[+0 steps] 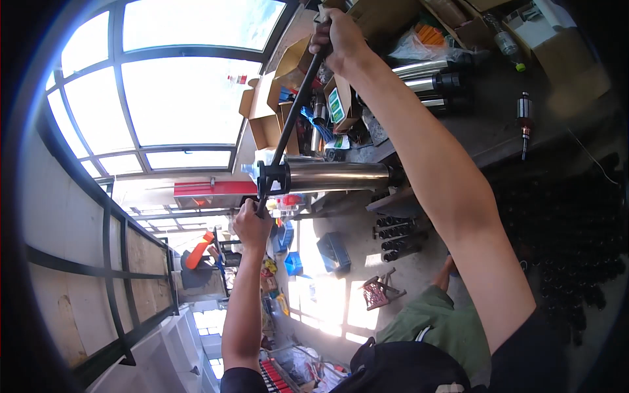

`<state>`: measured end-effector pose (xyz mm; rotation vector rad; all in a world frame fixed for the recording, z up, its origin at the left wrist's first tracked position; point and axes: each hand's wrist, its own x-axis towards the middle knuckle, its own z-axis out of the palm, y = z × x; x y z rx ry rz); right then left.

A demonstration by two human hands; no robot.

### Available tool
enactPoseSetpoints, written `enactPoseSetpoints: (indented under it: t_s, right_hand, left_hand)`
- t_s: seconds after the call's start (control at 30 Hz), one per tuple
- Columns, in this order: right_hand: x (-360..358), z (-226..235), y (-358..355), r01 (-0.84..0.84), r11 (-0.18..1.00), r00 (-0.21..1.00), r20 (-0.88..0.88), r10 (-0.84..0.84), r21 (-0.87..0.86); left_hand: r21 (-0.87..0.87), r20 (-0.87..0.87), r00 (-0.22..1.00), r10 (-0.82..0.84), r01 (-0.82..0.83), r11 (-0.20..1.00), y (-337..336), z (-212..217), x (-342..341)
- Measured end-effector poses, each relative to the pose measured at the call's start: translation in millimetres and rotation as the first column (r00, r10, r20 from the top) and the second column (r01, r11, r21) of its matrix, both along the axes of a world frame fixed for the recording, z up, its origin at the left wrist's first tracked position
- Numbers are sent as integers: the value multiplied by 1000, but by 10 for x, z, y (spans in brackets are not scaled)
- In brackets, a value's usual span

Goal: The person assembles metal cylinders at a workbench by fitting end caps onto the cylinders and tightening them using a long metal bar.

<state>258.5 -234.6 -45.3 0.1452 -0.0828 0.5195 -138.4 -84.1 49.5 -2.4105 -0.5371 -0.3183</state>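
A long dark bar [295,112] slants across the black end fitting [279,177] of a shiny steel cylinder [341,177], which lies level. My right hand [337,40], arm stretched far out, is closed round the bar's upper end. Close beside the fitting, my left hand [253,226] is closed on the bar's lower end. The cylinder's other end meets a dark part [395,175], partly hidden behind my right forearm. Whether the bar passes through the fitting or only lies against it, I cannot tell.
Open cardboard boxes [265,108] with tools stand by the window. More steel cylinders [419,85] lie on the dark bench beyond my right arm, near a motor-like part [524,118]. Blue crates [333,253], a small stool [380,291] and stacked black parts [396,236] are on the floor.
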Motion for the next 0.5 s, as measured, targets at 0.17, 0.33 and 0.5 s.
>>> enactPoseSetpoints:
  t_s: [0.17,0.33,0.5]
  right_hand:
    - [-765,293,-1192,103,991,994,-34,-106,-80]
    - [-697,149,-1255,105,993,990,98,-99,-58]
    - [-619,98,-969,235,966,958,193,-212,-106]
  left_hand:
    - [-47,54,935,-349,352,935,557,-32,292]
    - [73,478,878,25,-68,995,391,-460,406]
    - [180,562,771,-299,239,954,674,-476,324]
